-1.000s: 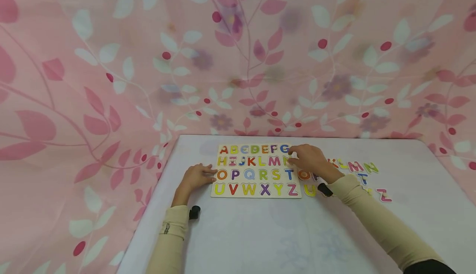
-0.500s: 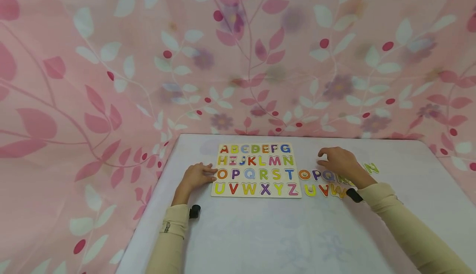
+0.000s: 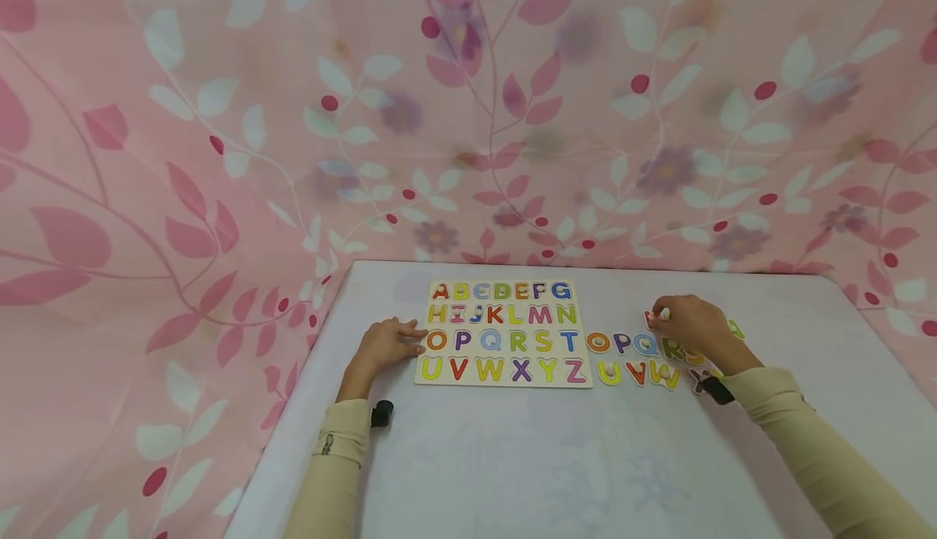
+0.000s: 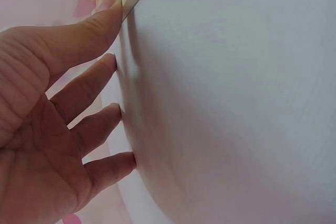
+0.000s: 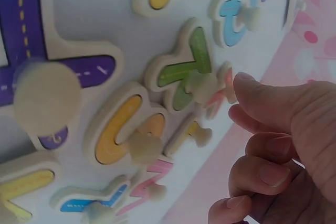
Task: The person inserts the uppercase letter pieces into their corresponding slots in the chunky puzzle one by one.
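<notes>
A pale alphabet puzzle board [image 3: 498, 384] lies on the table, several letters in its upper rows showing knobs. My left hand [image 3: 385, 343] is at its left edge. In the left wrist view, the thumb touches the board's edge while the other fingers, spread and slightly bent, rest on the tabletop. Right of the board, my right hand [image 3: 691, 328] reaches over loose letter pieces. Its thumb and forefinger pinch the knob of the red K piece [image 5: 219, 98], partly hidden by the hand in the head view. Close by are the green R piece [image 5: 186, 66] and orange S piece [image 5: 118, 135].
Loose pieces lie in rows beside the board, among them O [image 3: 597, 343], P [image 3: 622, 344], U [image 3: 609, 373] and V [image 3: 638, 374]. The white table [image 3: 498, 458] meets a pink floral curtain [image 3: 468, 116] behind and at the left.
My right hand has moved right from the board's upper right corner to the loose pieces, and its thumb and forefinger have closed at the K. The left hand has stayed at the board's edge.
</notes>
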Motion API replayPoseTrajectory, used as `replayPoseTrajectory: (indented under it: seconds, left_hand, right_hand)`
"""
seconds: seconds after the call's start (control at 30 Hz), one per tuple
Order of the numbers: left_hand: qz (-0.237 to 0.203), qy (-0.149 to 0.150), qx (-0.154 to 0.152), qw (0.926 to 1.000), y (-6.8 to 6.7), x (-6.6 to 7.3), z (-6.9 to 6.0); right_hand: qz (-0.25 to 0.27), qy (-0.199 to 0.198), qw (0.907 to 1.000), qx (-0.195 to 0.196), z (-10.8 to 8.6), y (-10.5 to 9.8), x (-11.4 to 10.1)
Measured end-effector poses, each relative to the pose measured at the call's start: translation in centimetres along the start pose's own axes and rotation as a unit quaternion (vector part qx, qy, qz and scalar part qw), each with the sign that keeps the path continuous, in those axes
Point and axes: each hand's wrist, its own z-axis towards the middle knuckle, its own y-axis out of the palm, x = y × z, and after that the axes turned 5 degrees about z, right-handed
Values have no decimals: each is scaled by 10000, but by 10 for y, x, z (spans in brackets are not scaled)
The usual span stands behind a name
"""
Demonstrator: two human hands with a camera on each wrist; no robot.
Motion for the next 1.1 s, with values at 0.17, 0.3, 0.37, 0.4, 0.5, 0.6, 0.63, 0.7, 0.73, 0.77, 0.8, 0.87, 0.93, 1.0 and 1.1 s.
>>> replayPoseTrajectory:
  seconds: [0.17,0.3,0.37,0.4,0.5,0.6,0.63,0.7,0.73,0.77,0.8,0.87,0.93,1.0,1.1]
  left_hand:
    - [-44,-58,-30,10000,3,-2,1]
    - [-72,-73,-62,9999,3,-2,1]
    - [-72,-85,-44,9999,2,-2,0]
    - [-76,-100,-35,9999,1,-2,0]
    - [-112,-132,-18,9998,1,-3,1]
    - [-133,-92,-32,9999,1,-3,2]
    - [-133,-70,-33,9999,2,-2,2]
    - [-138,-62,-51,9999,2,-2,2]
    - [-147,-74,-48,9999,2,-1,2]
    - [-155,-96,-51,9998,2,-1,2]
    - [-155,-124,-47,9998,2,-1,1]
    - [-169,-188,-49,9997,2,-1,0]
    - [-185,-216,-31,9996,1,-1,-1]
    - [-187,-216,-12,9996,2,-1,-1]
    - [-186,-171,9,9997,2,-2,-1]
  right_hand:
    - [124,110,9998,-102,3,6,3]
    - [160,14,9999,-43,6,7,-1]
    - [157,-50,9999,35,9,6,-7]
    - [161,-77,9998,68,11,6,-12]
    - [145,-188,9996,175,20,6,-28]
    - [119,-256,9994,180,30,7,-46]
    - [113,-283,9994,164,33,8,-52]
    - [81,-333,9993,142,40,12,-64]
    - [62,-350,9993,126,43,14,-70]
    - [46,-394,9991,115,47,17,-77]
    - [45,-428,9990,98,51,21,-84]
    - [76,-513,9987,36,57,27,-98]
    - [89,-684,9976,-46,64,34,-113]
    - [97,-865,9962,-71,70,39,-128]
    - [79,-1160,9932,-25,78,46,-150]
